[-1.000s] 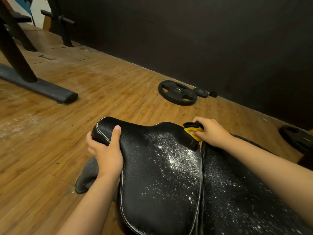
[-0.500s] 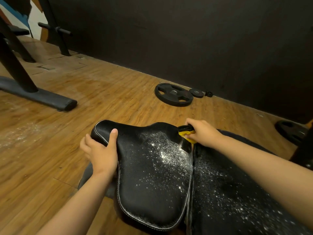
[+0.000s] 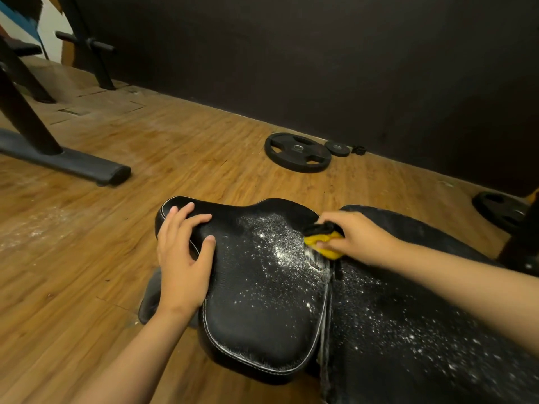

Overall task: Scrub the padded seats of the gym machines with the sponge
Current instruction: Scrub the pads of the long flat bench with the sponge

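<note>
We are gripping the yellow, black-backed sponge (image 3: 322, 243) in our curled right hand (image 3: 357, 237) at the far right edge of the powder-dusted seat (image 3: 262, 301), its long axis crossing that edge; our left hand (image 3: 180, 258) is resting spread-fingered on the seat's far left.

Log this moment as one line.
phase: scrubbing | right hand: grips sponge on seat | left hand: rests on seat | seat: white specks

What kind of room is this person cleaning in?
Most likely a gym: weight plates lie on the wooden floor, a padded seat sits in front, and an equipment frame stands left.
</note>
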A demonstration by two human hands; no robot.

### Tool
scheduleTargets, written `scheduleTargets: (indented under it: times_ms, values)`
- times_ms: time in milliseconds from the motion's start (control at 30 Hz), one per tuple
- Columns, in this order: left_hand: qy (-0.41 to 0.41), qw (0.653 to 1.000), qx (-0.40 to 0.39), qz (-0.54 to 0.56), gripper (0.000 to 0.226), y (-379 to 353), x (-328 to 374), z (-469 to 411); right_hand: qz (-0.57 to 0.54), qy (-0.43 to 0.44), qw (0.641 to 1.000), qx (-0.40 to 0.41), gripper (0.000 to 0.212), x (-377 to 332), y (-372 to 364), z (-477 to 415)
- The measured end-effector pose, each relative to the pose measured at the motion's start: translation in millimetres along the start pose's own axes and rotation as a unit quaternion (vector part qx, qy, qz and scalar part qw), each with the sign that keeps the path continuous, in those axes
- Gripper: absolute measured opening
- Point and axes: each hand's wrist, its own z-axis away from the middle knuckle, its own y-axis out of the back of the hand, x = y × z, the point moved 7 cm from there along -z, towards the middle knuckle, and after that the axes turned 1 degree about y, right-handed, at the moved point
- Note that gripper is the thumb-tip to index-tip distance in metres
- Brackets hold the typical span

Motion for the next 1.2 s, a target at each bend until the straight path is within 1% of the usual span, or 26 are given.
scheduleTargets:
  times_ms: [100,167,267,367,433,467,500,567,633,700,767,833,933,1000,1033,1100,1200]
  values:
    - [0.001,1.0,-0.005,0.003,0.031,0.7,0.0,1.5,0.047,-0.054,0.997,0.043,0.012,19.3,8.9,-32.5]
    - [0.002,1.0,-0.007,0.004,0.03,-0.1,-0.1,1.9,0.061,-0.056,0.995,0.059,0.011,15.6,7.2,-39.9]
    - [0.006,1.0,-0.001,0.007,0.031,0.5,-0.6,1.6,0.069,-0.001,0.997,0.039,0.015,-14.5,-1.2,-18.4]
    - [0.008,1.0,0.008,0.007,0.031,1.3,-1.1,1.4,0.07,0.072,0.995,-0.019,0.028,-44.5,-13.5,19.0]
    - [0.009,1.0,0.009,0.007,0.03,1.1,-0.4,0.9,0.047,0.09,0.994,-0.048,0.032,-48.4,-17.6,30.7]
    - [0.009,1.0,0.011,0.007,0.03,1.0,-0.4,0.9,0.045,0.087,0.994,-0.048,0.035,-44.3,-16.1,28.9]
    - [0.01,1.0,0.013,0.005,0.03,1.2,-0.7,1.0,0.055,0.076,0.995,-0.035,0.037,-36.2,-12.7,22.0]
    - [0.006,1.0,0.016,0.001,0.031,1.1,-1.3,1.2,0.111,0.024,0.993,0.019,0.039,-13.0,-1.4,-1.5]
    - [0.005,1.0,0.018,-0.001,0.031,1.1,-2.9,1.7,0.173,-0.043,0.982,0.058,0.036,13.1,7.8,-27.3]
    - [0.002,1.0,0.02,0.001,0.031,0.9,-3.1,1.6,0.188,-0.08,0.976,0.08,0.031,25.5,9.0,-43.6]
    - [0.004,1.0,0.022,0.006,0.031,0.4,-2.3,1.0,0.16,-0.071,0.98,0.097,0.026,14.4,5.0,-43.1]
    - [0.012,1.0,0.024,0.013,0.03,1.0,-2.4,1.0,0.091,-0.026,0.992,0.087,0.024,-15.3,-5.9,-25.4]
    - [0.014,1.0,0.024,0.013,0.029,1.2,-2.1,1.8,-0.012,0.061,0.998,0.021,0.028,-63.3,-24.5,15.2]
    - [0.014,1.0,0.023,0.012,0.028,0.9,-2.3,1.9,-0.029,0.084,0.995,-0.033,0.027,-71.1,-28.7,24.0]
    - [0.014,1.0,0.023,0.012,0.028,0.6,-2.4,1.8,-0.017,0.082,0.996,-0.043,0.027,-66.3,-26.1,19.3]
    - [0.013,1.0,0.025,0.011,0.028,1.3,-2.6,1.4,0.037,0.06,0.997,-0.013,0.026,-47.8,-16.5,-3.0]
    - [0.013,1.0,0.024,0.009,0.029,1.3,-2.7,2.2,0.1,-0.028,0.992,0.072,0.021,-12.3,-0.5,-45.2]
